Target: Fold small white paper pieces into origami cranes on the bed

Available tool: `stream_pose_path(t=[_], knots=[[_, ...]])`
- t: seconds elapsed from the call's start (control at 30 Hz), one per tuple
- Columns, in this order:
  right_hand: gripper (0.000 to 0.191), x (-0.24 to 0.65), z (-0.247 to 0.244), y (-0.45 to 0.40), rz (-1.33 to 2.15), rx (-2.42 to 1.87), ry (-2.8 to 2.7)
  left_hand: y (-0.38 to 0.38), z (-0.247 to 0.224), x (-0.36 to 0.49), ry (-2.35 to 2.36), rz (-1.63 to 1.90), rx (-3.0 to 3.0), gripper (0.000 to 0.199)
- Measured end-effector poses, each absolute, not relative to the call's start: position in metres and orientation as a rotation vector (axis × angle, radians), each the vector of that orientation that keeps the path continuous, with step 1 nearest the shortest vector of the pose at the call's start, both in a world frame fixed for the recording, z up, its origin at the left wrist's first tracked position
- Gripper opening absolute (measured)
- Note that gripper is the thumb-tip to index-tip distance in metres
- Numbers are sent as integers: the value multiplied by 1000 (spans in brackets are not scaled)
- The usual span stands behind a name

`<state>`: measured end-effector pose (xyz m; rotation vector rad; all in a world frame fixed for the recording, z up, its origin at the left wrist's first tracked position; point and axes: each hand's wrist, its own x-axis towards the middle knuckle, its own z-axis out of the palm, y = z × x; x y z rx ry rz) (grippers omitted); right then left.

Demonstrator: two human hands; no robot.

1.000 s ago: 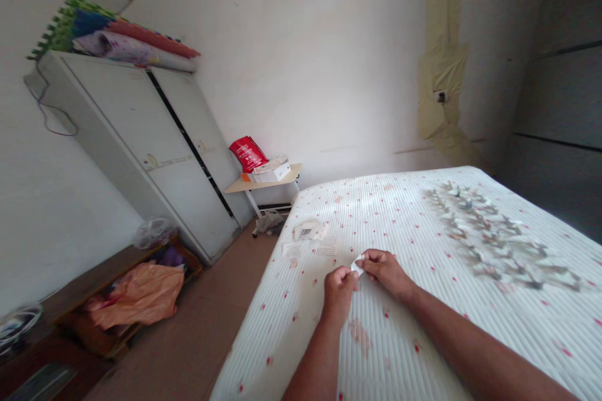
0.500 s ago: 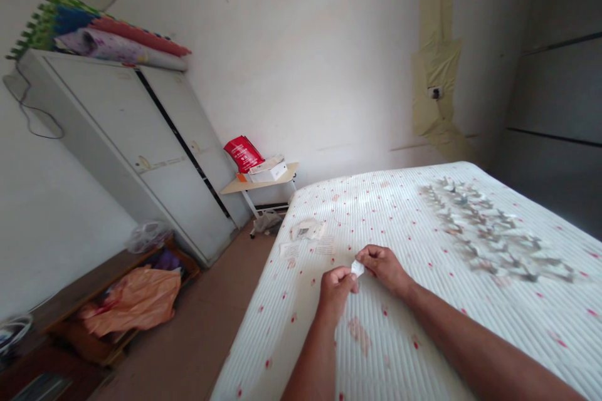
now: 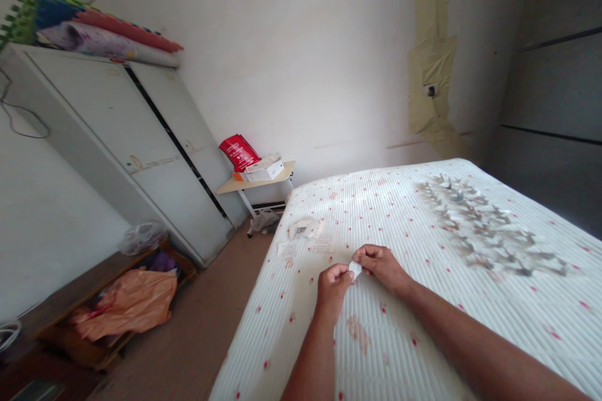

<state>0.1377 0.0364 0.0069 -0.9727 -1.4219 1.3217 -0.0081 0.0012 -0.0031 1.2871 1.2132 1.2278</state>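
Between my two hands is a small folded piece of white paper (image 3: 355,270), held just above the bed. My left hand (image 3: 332,289) pinches its left side between thumb and fingers. On the upper right, the fingertips of my right hand (image 3: 380,264) are closed on the paper's other edge. Beyond my left hand, printed paper sheets (image 3: 286,249) and a clear plastic packet (image 3: 305,227) lie on the bedspread. Several rows of small folded paper pieces (image 3: 489,225) are spread over the right side of the bed.
A white quilted bedspread (image 3: 404,338) with red dots covers the bed. A small table (image 3: 230,186) with a red bag (image 3: 239,151) and a white box (image 3: 268,170) stands at the wall. Left are a grey cabinet (image 3: 155,169) and an orange plastic bag (image 3: 132,304).
The view has turned slightly, so the room sits a little further left. My hands stay on the folded paper with almost the same pinch.
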Motion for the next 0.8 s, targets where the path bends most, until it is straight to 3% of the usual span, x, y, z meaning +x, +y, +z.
stream_pose_path(t=[0.63,0.8], knots=[[6,141,1,27,1107,-769,-1500,-2,-1,-9,1191,1301,1222,18],[11,141,1,27,1119,-785,-1519,-2,-1,-9,1165,1302,1232,18]])
